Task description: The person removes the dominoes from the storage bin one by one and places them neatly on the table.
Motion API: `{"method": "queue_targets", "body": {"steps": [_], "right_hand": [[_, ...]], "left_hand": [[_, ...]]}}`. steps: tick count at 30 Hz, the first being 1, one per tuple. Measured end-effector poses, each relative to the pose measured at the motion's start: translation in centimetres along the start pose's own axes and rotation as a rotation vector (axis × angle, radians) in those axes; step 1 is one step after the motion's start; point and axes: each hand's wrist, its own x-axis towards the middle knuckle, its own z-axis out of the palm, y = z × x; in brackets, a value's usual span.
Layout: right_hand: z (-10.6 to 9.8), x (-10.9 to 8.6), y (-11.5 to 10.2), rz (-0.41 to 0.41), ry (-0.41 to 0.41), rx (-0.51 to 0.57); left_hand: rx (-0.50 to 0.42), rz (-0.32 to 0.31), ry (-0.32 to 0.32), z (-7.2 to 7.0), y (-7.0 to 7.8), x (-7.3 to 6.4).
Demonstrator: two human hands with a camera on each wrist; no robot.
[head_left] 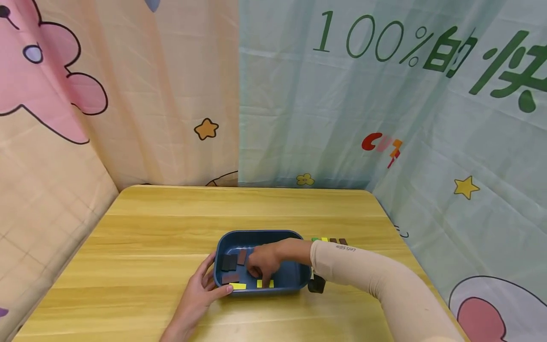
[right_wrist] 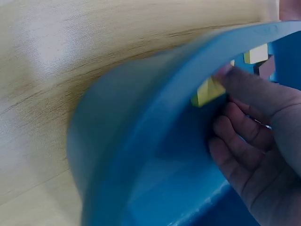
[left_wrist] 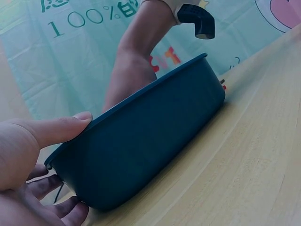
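A blue plastic bin [head_left: 256, 232] rests on the table. Its front left corner is gripped by my left hand [head_left: 197, 290], thumb over the rim and fingers against the outer wall, as the left wrist view shows. My right hand [head_left: 266, 260] reaches down inside the bin. In the right wrist view its straight thumb touches a yellow block [right_wrist: 210, 92] near the front wall, while the other fingers bend loosely beside it. Another yellow block [head_left: 238, 286], a brown block [head_left: 231, 279], a second brown block [head_left: 241, 257] and black pieces [head_left: 229, 262] lie to the left inside.
Right of the bin, a short row holds a green block [head_left: 315, 239], a yellow piece [head_left: 325, 239] and brown blocks [head_left: 333, 241], partly behind the right forearm. A black device [head_left: 316, 284] sits at the right wrist. Printed curtains [head_left: 273, 118] surround the wooden table [head_left: 149, 237].
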Motion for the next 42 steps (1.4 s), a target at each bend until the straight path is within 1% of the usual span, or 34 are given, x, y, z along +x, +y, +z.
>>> {"method": "queue_targets", "body": {"steps": [4,8,11,13,15,18,21,26,30,33,37,38,42], "right_hand": [[-0.1,-0.2,-0.1,0.003,0.029,0.012],[-0.1,-0.3,-0.1,-0.010,0.024,0.032],[-0.1,-0.3,0.1,-0.036,0.028,0.048],[-0.1,-0.4,0.2,-0.057,0.045,0.070],[-0.1,-0.7,0.5,-0.069,0.083,0.115],[-0.2,-1.6,1.0,-0.076,0.170,0.220],[-0.2,-2.8,1.7,-0.066,0.262,0.305],[-0.1,-4.5,2.5,-0.023,0.366,0.445],[-0.1,-5.9,2.8,0.010,0.431,0.610],[0.0,-6.9,3.1,0.033,0.470,0.719],[0.6,-8.2,3.9,0.021,0.527,0.799],[0.8,-8.5,4.2,0.019,0.539,0.814],[1.8,-9.7,5.3,0.033,0.562,0.875]], "left_hand": [[0.021,0.008,0.001,-0.1,0.2,0.1],[0.025,0.009,0.000,-0.1,0.2,0.0],[0.019,0.005,-0.001,0.0,0.0,-0.1],[0.015,0.000,0.001,0.0,-0.1,-0.2],[0.010,-0.005,0.005,0.1,-0.2,-0.2],[0.011,-0.004,0.018,0.1,-0.1,-0.2],[0.027,0.005,0.022,0.2,0.0,-0.1],[0.028,0.018,0.013,0.2,-0.1,-0.1],[0.018,0.029,0.017,0.0,-0.2,-0.1],[0.037,0.036,0.019,-0.2,-0.2,-0.1],[0.053,0.032,0.033,-0.2,-0.1,0.0],[0.044,0.026,0.037,-0.2,-0.1,0.0],[0.028,0.027,0.005,0.0,-0.3,-0.1]]}}
